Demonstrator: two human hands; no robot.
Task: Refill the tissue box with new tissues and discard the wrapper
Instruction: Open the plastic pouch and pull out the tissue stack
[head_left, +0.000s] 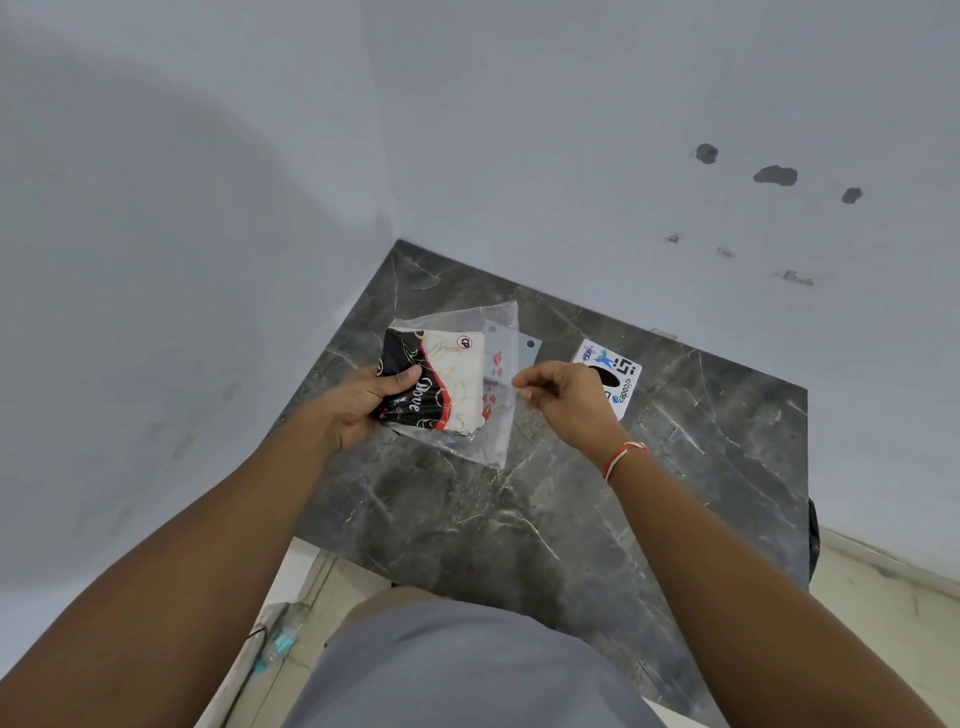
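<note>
**Tissue pack held over the table**

Head view: the left hand (371, 397) grips the black, red and cream tissue pack (441, 387) inside its clear wrapper (501, 364), thumb pressed on top. The right hand (563, 397) pinches the wrapper's loose flap between thumb and fingertips. The tissue box (615, 376) sits on the dark marble table (519, 519), just behind the right hand.

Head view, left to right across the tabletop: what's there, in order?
Left hand → tissue pack in its clear wrapper → right hand pinching the wrapper edge → white tissue box.
</note>
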